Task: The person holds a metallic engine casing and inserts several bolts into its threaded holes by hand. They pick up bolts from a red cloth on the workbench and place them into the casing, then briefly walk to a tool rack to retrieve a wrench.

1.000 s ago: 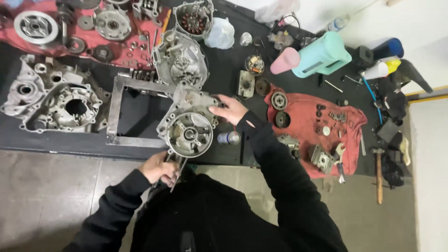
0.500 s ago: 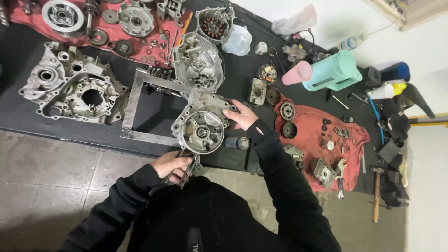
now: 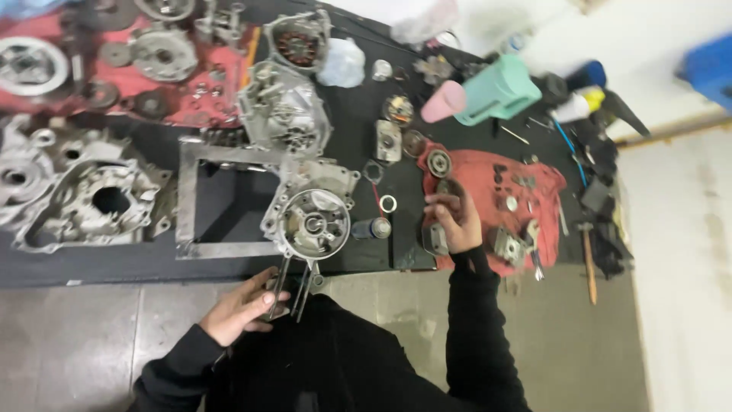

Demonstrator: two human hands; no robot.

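Now, as seen from beside the bench:
Left hand (image 3: 242, 311): at the near edge of the surface (image 3: 229, 214), fingers closed around a thin metal tool (image 3: 284, 284) under the engine casing.
Engine casing (image 3: 311, 221): round, silver, lying on the black surface at its near edge, partly over a flat metal frame (image 3: 187, 202).
Right hand (image 3: 454, 221): on the red cloth (image 3: 534, 191), fingers curled over a small dark part; grip unclear.
Small cylinder (image 3: 372, 228): just beside the casing.
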